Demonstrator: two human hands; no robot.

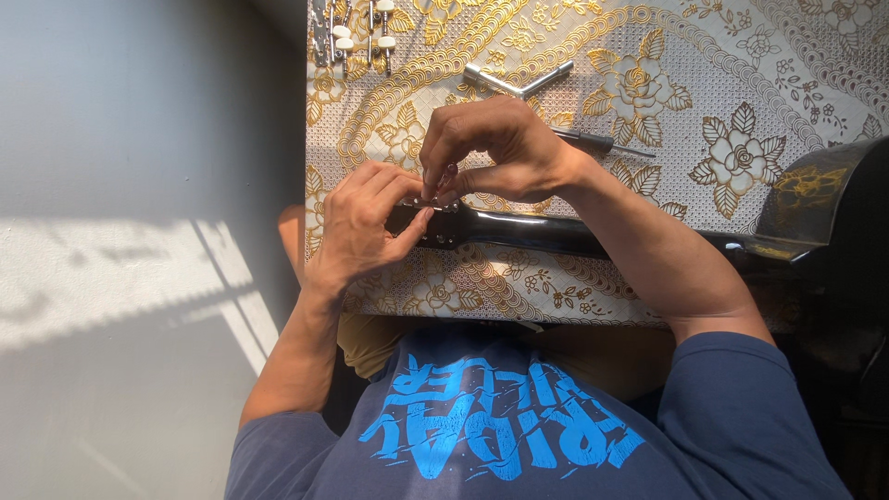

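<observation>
Both hands' grip (pixel 435 199) pinches the guitar headstock (pixel 444 225) near the table edge (pixel 309 176).

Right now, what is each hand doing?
Left hand: closed around the black guitar headstock.
Right hand: fingers pinched on a small part at the headstock; part too small to identify.

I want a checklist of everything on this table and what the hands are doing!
Surface: table under a white cloth with gold flowers.
Job's things: black guitar headstock and neck lying flat; body at the edge.
Clutter: tuning pegs, silver L-shaped wrench, screwdriver.
Grippers: left hand grips the headstock end; right hand pinches a small part on the headstock, too small to identify.
Cables: nothing seen.
Surroundings: grey floor with sunlight patches.
</observation>
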